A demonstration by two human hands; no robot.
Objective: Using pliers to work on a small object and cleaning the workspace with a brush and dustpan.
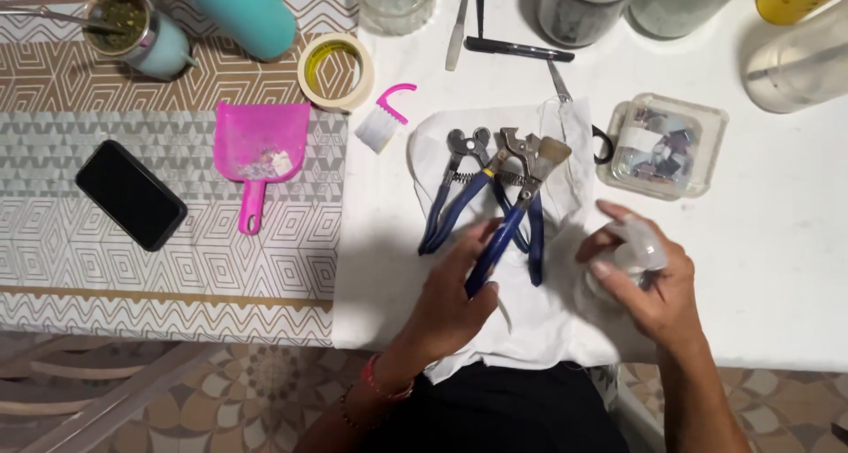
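The left hand (455, 298) has its fingers clenched around one blue handle of a pair of blue-handled pliers (517, 210), lifting them tilted over the white cloth (530, 320) spread on the white surface (777, 241), metal head pointing up and away; the right hand (649, 281) has its fingers closed round a small clear spray bottle (638, 248), held just beside the pliers, apart from them; under the raised tool, a second pair of blue-handled nippers (455, 192) lies flat on the cloth, spring showing between its handles; further out, a clear plastic box (662, 144) of small glass pieces sits to the right, black-handled scissors (574, 104) poking out from behind the cloth; to the left, a pink dustpan (259, 153) rests on the patterned tablecloth (177, 259) with bits in its tray, its pink-handled brush (384, 117) just over on the white side, a roll of masking tape (336, 71) above it, a black phone (131, 194) lying face down well apart, and a teal bottle (247, 11) at the top edge.
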